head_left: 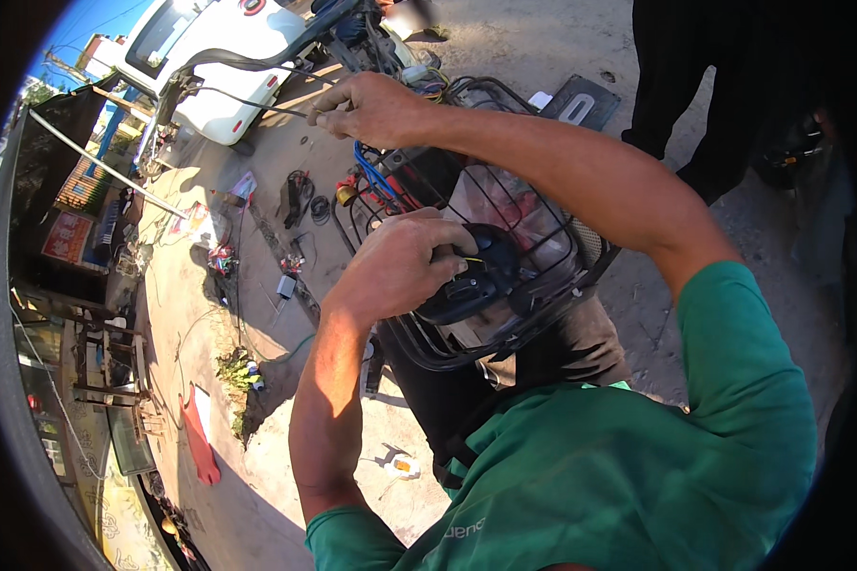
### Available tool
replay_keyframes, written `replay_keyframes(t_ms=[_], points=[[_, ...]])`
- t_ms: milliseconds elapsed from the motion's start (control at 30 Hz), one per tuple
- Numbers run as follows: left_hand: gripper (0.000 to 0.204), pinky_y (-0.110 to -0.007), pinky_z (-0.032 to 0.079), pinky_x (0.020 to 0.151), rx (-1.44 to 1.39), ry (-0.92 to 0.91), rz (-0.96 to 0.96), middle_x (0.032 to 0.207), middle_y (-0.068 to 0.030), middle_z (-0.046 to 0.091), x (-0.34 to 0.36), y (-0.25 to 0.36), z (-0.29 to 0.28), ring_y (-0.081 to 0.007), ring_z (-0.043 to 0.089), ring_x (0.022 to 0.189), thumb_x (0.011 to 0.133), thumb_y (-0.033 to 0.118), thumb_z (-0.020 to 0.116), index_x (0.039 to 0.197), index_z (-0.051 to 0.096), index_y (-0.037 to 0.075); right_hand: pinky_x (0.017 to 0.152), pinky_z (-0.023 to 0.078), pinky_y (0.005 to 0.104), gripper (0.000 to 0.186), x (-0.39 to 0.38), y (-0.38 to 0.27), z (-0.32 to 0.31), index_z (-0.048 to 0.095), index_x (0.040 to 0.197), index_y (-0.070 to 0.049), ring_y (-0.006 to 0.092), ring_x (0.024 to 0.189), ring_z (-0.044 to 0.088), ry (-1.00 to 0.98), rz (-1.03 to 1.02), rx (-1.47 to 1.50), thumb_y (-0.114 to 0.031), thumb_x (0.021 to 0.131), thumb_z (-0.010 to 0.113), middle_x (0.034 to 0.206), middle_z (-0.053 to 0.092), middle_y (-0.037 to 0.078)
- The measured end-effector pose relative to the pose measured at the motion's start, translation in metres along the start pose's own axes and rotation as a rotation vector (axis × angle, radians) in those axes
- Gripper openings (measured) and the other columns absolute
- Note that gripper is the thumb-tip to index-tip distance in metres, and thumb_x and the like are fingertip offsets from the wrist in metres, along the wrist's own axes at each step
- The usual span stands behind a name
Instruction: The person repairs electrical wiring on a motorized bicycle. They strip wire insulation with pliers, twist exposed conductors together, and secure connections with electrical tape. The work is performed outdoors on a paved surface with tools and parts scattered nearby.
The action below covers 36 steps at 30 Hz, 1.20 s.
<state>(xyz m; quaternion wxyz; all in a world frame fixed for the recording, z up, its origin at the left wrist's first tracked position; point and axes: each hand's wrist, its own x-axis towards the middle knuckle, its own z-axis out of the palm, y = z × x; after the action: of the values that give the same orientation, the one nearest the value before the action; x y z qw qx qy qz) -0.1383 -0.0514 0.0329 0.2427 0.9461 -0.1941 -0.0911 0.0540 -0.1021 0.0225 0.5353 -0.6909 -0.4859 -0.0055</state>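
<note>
My left hand (400,265) is closed in a pinch over a wire basket. A short thin yellow wire (473,260) shows at its fingertips, against a rounded black plastic housing (490,271) resting on the basket. Farther off, my right hand (364,109) reaches across from the right, its thumb and fingers closed on a thin black cable (281,109) that runs leftward. The black wire basket (428,360) stands in front of my body. Inside it are a clear plastic bag (514,205) and blue wires (376,171) beside a dark red-and-black block.
Handlebars with black cables (229,57) rise at the far left, before a white vehicle (200,71). Coiled cable (321,209), tools and scraps lie on the ground. A person in dark trousers (676,86) stands at the right. A white-and-orange lamp (403,466) lies near my left elbow.
</note>
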Motion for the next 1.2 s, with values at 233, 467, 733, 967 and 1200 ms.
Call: replay_keyframes(t_ms=[233,467,733,967,1200], points=[[0.016,-0.038,0.055,0.082,-0.071,0.233,-0.011,0.092,-0.012,0.071,-0.01,-0.01,0.012,-0.0258,0.069,0.087,0.09,0.008,0.074,0.103,0.072,-0.001,0.08,0.058,0.0386,0.028,0.004,0.006,0.006,0.077,0.119,-0.003,0.019,0.084,0.072,0.0,-0.027,-0.032,-0.024,0.104,0.066,0.102,0.073,0.013],[0.011,-0.026,0.049,0.072,-0.48,0.426,-0.321,0.091,-0.0034,0.07,-0.018,-0.025,0.005,-0.0081,0.062,0.081,0.093,0.009,0.074,0.101,0.073,0.001,0.08,0.057,0.0389,0.031,0.004,0.009,0.004,0.077,0.118,0.001,0.0229,0.084,0.073,0.014,-0.073,-0.046,-0.023,0.101,0.068,0.106,0.072,0.017],[0.012,-0.028,0.051,0.078,-0.519,0.705,-0.149,0.092,-0.0038,0.068,-0.018,-0.045,-0.022,-0.0118,0.062,0.083,0.096,0.006,0.072,0.103,0.071,-0.004,0.083,0.055,0.0407,0.028,0.003,0.004,-0.003,0.077,0.117,0.0,0.0266,0.091,0.07,0.012,-0.1,-0.004,-0.022,0.101,0.07,0.103,0.07,0.015],[0.021,-0.029,0.049,0.076,-0.457,0.943,-0.123,0.089,-0.0034,0.07,0.006,-0.067,-0.047,-0.0122,0.062,0.08,0.098,0.016,0.071,0.11,0.072,-0.002,0.088,0.055,0.041,0.031,0.011,0.005,-0.006,0.078,0.121,-0.007,0.0293,0.097,0.071,0.092,-0.115,-0.01,-0.025,0.098,0.069,0.106,0.075,0.02],[0.021,-0.025,0.048,0.069,-0.585,1.173,-0.165,0.085,-0.0038,0.069,0.028,-0.087,-0.036,-0.0095,0.06,0.075,0.097,0.015,0.074,0.107,0.074,-0.003,0.092,0.055,0.0419,0.028,0.006,0.012,-0.002,0.078,0.115,-0.003,0.0333,0.102,0.072,0.155,-0.272,-0.162,-0.021,0.096,0.067,0.108,0.075,0.022]])
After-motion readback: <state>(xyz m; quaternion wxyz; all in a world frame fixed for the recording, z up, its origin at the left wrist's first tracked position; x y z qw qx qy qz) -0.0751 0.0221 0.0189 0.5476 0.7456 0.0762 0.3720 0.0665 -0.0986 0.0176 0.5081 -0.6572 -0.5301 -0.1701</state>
